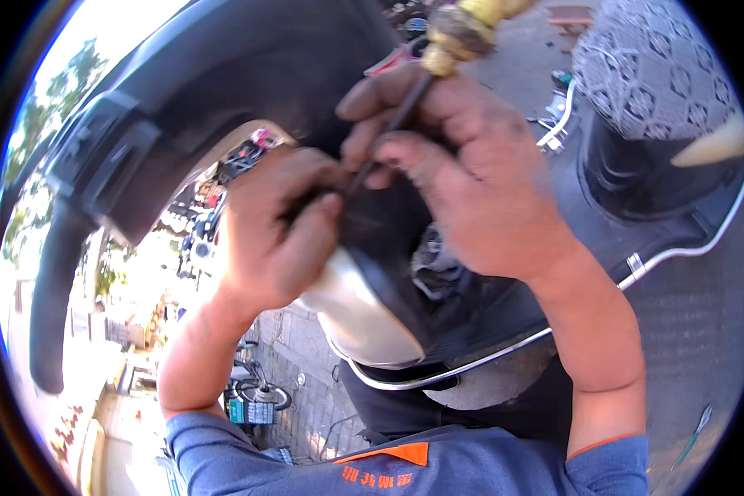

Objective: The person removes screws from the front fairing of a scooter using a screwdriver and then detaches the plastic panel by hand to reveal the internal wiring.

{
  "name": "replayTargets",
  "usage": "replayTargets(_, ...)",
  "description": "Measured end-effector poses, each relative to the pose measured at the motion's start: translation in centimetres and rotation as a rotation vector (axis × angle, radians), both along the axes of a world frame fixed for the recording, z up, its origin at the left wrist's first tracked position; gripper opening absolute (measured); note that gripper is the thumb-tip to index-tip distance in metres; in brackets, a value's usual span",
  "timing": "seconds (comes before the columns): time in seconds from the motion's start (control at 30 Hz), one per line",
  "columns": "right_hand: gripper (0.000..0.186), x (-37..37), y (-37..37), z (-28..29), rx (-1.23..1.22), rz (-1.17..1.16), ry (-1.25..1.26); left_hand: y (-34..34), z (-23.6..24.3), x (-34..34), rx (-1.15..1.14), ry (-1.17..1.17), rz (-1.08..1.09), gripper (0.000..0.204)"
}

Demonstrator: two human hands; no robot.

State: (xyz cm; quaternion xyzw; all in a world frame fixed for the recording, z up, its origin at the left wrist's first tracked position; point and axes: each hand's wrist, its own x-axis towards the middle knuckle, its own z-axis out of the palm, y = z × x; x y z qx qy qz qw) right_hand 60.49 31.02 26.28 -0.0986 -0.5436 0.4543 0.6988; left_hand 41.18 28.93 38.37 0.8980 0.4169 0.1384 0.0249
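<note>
My right hand (488,190) grips a screwdriver by its dark shaft. Its worn yellow handle (463,35) points up and away to the right. The shaft slants down to my left hand (277,227), whose fingers are curled closed beside its lower end. What those fingers pinch, and the screwdriver's tip, are hidden. Both hands work over the dark front body of a scooter (306,66), just above a cream-white panel (368,318). A crumpled grey cloth-like thing (434,264) lies under my right hand.
The scooter's black handlebar grip (58,306) hangs at the left. At the right stand its seat with a grey patterned cover (653,66) and a silver edge rail (686,250). A thin green-handled tool (696,434) lies on the ground. A parked two-wheeler (260,397) stands beyond my left arm.
</note>
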Motion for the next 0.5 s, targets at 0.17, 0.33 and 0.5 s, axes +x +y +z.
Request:
replayTargets(0.17, 0.028, 0.1, 0.0, 1.6, 0.050, -0.050, -0.038, 0.3, 3.3, 2.3, -0.029, 0.315, -0.081, 0.027)
replayTargets(0.33, 0.021, -0.7, -1.0, 1.7, -0.031, -0.002, -0.003, 0.0, 3.5, 2.5, -0.135, 0.490, 0.019, 0.023)
replayTargets(0.5, 0.026, 0.3, -0.3, 0.5, -0.078, 0.032, 0.029, 0.7, 4.4, 3.5, -0.218, 0.693, -0.042, 0.023)
